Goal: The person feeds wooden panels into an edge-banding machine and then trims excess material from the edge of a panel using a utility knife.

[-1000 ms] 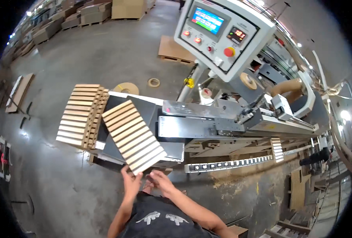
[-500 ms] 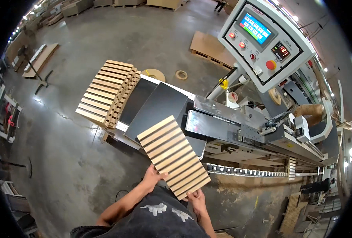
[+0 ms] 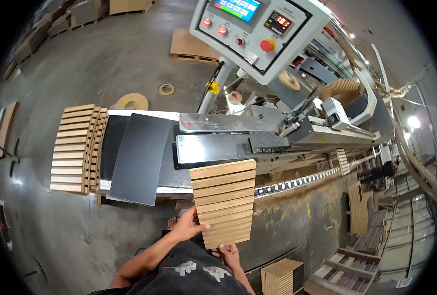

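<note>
Slatted tan wooden panel with narrow dark gaps (image 3: 223,204) is between your hands, just below the long brushed-steel feed plate (image 3: 211,148). To the far left of that plate stands a pile of pale-slatted wooden panels (image 3: 71,163); whether those are waiting or finished, you cannot tell from here. Nearer on the plate's left, a dark grey rectangular sheet (image 3: 139,162) lies slanted, overhanging the front edge of the table.

Below the plate, your left hand (image 3: 186,227) pinches the panel's left side, thumb on top, its other fingers hidden underneath. Your right hand (image 3: 228,256) pinches the panel's bottom edge, with most of its fingers tucked out of sight. The panel's top overlaps the plate's lower edge in view, so you cannot see whether they touch.

Above and right of the plate, the light-grey control cabinet (image 3: 257,37) is cut off at the top. Below and right of it, a low stack of slatted wood (image 3: 277,275) runs out of view at the bottom. Farther right, one small-looking slatted piece (image 3: 343,161) lies by the black-and-white roller conveyor (image 3: 297,182), probably already through. Your work looks partway along, with the panel you hold not yet settled anywhere.
</note>
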`<state>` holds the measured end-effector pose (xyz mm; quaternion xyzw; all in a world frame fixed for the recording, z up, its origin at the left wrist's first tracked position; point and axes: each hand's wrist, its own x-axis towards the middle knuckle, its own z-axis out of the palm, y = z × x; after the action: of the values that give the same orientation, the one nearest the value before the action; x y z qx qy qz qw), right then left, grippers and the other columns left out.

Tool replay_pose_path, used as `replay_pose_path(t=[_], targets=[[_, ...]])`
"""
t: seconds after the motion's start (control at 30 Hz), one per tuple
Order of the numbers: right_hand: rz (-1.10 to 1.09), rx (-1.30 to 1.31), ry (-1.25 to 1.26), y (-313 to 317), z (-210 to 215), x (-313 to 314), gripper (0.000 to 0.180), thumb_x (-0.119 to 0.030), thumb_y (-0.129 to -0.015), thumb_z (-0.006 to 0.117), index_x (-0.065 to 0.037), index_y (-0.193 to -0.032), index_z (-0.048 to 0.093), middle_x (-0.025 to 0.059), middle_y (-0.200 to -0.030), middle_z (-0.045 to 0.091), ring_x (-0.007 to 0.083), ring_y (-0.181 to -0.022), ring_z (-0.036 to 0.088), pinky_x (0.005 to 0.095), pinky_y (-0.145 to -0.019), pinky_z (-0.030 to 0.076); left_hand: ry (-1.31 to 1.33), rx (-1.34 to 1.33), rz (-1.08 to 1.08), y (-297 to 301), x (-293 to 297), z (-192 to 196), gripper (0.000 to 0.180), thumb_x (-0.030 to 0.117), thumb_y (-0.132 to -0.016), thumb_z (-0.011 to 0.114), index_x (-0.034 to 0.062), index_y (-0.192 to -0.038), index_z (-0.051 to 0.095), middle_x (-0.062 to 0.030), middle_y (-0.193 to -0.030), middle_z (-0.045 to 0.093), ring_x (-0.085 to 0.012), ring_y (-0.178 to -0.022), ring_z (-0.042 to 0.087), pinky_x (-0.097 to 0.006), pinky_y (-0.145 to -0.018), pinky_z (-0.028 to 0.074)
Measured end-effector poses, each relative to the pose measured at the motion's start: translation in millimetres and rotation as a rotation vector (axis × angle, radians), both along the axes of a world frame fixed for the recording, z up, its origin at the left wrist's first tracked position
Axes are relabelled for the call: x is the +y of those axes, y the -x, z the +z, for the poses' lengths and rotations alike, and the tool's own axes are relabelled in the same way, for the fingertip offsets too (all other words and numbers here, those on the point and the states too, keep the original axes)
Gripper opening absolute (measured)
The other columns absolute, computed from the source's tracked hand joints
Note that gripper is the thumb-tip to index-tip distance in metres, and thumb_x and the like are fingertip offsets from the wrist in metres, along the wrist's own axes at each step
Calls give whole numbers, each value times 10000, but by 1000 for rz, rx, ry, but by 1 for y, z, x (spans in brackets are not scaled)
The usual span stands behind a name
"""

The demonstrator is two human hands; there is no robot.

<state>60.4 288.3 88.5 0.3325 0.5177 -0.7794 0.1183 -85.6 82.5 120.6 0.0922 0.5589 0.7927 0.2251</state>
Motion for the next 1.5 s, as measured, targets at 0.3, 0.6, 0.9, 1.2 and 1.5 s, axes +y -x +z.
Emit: replay_pose_path(t=[0.3,0.6,0.9,1.2,1.5], targets=[[-51,-54,-29,-9,-4,3,455,-124,-929,673,-9,-1299,434,181,-1110,634,283,-921,684,405,-759,593,-86,-56,24,18,9,0,665,74,-864,728,3,-1407,349,-126,-1290,563,-207,-1157,569,-372,-971,495],[-92,-34,-7,-8,8,9,510,-83,-924,662,-32,-1359,400,194,-1135,620,307,-928,677,419,-750,597,234,100,307,109,-25,41,342,165,-985,557,7,-1270,452,-184,-1174,602,-164,-875,674,-269,-597,561],[-78,-39,4,8,11,15,444,-138,-958,627,-43,-1340,421,179,-1082,642,293,-854,691,400,-705,594,360,36,381,144,0,-16,391,208,-980,564,-16,-1245,382,-172,-934,683,-157,-675,641,-278,-497,508],[-41,49,-49,88,23,-6,402,-227,-992,580,-33,-1262,354,196,-1033,649,327,-835,706,421,-678,599,330,-182,434,128,76,-66,469,255,-948,623,-23,-1272,429,-198,-1168,602,-263,-1084,575,-372,-950,432],[-182,73,-156,134,3,-13,465,-277,-984,593,-18,-1203,274,199,-999,601,295,-732,679,425,-610,603,301,-302,497,141,106,-52,487,294,-970,571,-17,-1323,443,-225,-1263,560,-336,-1162,533,-403,-1000,389]])
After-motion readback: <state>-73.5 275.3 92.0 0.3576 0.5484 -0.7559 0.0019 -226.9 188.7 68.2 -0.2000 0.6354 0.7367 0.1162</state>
